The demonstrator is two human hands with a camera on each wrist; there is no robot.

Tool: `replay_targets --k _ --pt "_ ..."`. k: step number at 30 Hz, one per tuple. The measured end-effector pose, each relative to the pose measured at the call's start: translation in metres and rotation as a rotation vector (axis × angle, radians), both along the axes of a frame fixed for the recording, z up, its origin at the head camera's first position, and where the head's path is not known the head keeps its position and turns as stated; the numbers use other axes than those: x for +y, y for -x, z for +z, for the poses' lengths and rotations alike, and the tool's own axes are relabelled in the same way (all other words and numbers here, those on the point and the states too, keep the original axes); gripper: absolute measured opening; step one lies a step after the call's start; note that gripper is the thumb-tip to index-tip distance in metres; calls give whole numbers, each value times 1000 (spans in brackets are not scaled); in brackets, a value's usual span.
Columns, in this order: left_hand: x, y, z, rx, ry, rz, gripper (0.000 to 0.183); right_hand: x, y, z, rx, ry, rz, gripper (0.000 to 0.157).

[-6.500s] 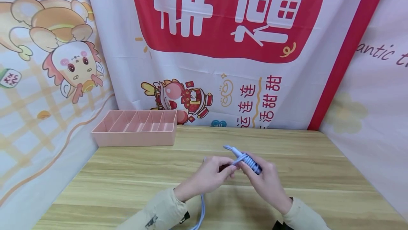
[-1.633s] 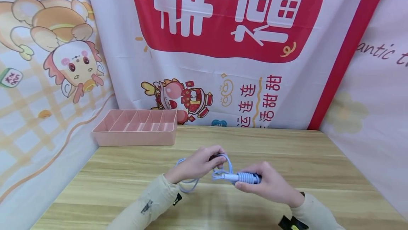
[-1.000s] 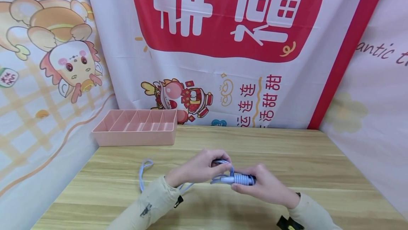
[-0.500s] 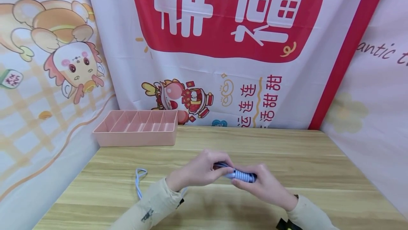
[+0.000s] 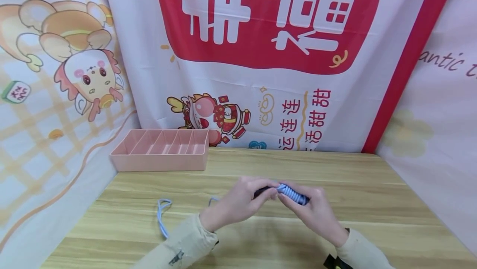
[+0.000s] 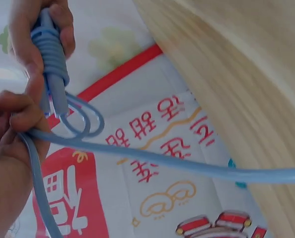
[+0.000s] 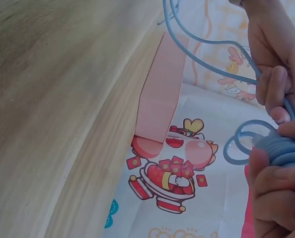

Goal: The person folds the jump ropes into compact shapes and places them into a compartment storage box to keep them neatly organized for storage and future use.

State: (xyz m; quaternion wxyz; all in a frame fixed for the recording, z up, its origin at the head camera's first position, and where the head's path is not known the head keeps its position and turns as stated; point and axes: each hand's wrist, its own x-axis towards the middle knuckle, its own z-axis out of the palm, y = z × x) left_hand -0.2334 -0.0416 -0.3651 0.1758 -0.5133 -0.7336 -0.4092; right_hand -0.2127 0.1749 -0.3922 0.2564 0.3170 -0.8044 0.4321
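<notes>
A light blue jump rope is wound in tight coils (image 5: 292,195) around its handles, whose ends (image 6: 58,101) stick out of the coils in the left wrist view. My right hand (image 5: 314,213) grips this bundle, fingers and thumb curled round it. My left hand (image 5: 240,202), close beside it, pinches the loose cord (image 6: 187,163) near the bundle's end. Small cord loops (image 7: 244,141) stand out from the bundle in the right wrist view. A slack length of cord (image 5: 160,215) lies on the table left of my left sleeve. My palms hide part of the bundle.
A pink divided box (image 5: 160,161) stands at the table's back left corner. Printed cloth hangings (image 5: 223,74) rise behind the wooden table (image 5: 354,186) and along both sides.
My left hand has drawn the cord in from an open loop to the bundle's end. The bundle has tilted, and the slack cord has come to lie on the table at left.
</notes>
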Motion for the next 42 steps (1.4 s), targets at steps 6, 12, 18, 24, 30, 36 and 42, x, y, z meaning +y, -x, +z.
replay_targets --k 6,12,18,24,30,36,42 --pt "3 -3 -2 -127 -69 60 20 0 1 2 63 15 14 32" --pt "2 -4 0 -405 -56 67 24 3 0 1 85 35 4 33" --pt "-1 -4 4 -634 -72 44 21 1 -7 9 27 84 4 34" --pt "-2 -7 7 -725 -138 23 18 -5 -20 26 35 74 4 33" --pt "-2 -8 7 -733 -123 43 18 -3 -18 24 26 68 14 34" --pt "-2 -7 6 -714 -96 32 17 -6 -25 32 17 74 8 33" --pt "-1 -9 7 -710 -78 21 15 -6 -26 34 -20 97 24 33"
